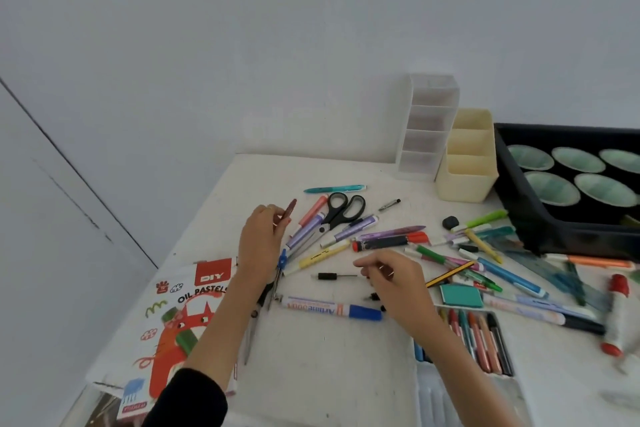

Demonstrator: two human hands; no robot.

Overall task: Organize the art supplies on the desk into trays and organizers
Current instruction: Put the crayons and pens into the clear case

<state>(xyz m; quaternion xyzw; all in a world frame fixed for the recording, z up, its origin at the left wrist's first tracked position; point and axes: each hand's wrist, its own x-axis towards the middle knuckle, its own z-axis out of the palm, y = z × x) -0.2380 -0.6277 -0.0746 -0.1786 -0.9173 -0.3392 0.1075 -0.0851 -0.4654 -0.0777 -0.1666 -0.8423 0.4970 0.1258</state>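
My left hand (261,239) pinches a dark red pastel stick (289,210) raised over the desk's left side. My right hand (391,282) hovers low over the middle, fingers curled; whether it holds anything I cannot tell. Around it lie a blue-capped marker (332,308), a small black piece with a thin pin (334,276), black-handled scissors (341,215) and several pens and markers. A tray of oil pastels (481,340) sits by my right wrist. At the back stand a cream organizer (465,180) and a white tiered organizer (427,121).
An oil pastels box lid (180,315) lies at the desk's left front corner. A black tray (519,215) holding green paint cups fills the back right. Teal rulers (554,274) and a red-capped glue stick (614,315) lie at the right. The wall stands close behind.
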